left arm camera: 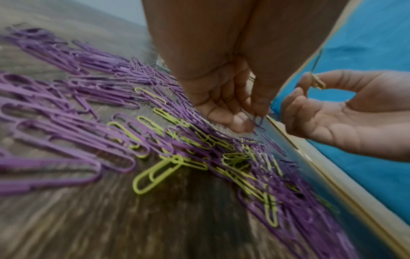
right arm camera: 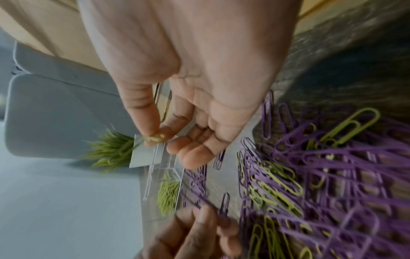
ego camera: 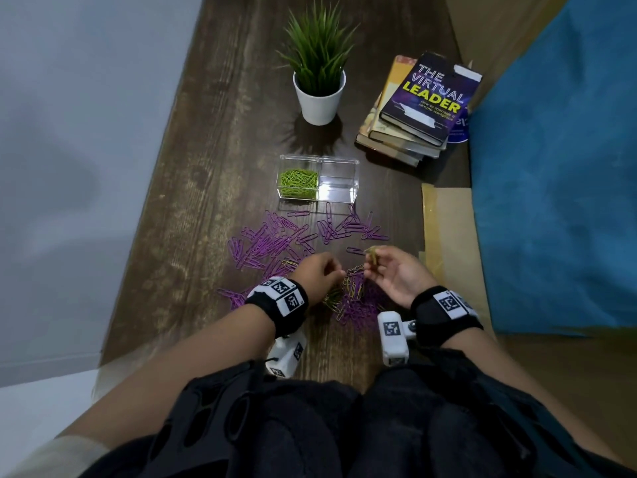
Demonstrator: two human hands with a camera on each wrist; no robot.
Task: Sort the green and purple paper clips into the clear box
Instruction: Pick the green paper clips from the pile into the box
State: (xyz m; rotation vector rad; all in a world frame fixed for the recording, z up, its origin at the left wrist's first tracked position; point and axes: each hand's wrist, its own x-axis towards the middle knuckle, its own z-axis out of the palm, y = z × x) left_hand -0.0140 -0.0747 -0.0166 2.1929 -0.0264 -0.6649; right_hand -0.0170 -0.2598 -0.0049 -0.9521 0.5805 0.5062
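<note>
A small bunch of green paper clips (ego camera: 372,254) is pinched between thumb and forefinger of the right hand (ego camera: 396,274), palm turned up. A purple clip (left arm camera: 258,119) is pinched by the curled fingertips of the left hand (ego camera: 319,272) above the mixed pile (ego camera: 351,294). Beyond, the clear box (ego camera: 319,181) is placed on the wooden table (ego camera: 213,188): green clips (ego camera: 298,182) are in its left compartment, and scattered purple clips (ego camera: 275,239) are lying just before it

Your clear box (ego camera: 339,174) sits open, green clips (ego camera: 298,182) filling its left half; purple clips (ego camera: 275,241) and stray green ones (left arm camera: 155,175) lie scattered before it.
</note>
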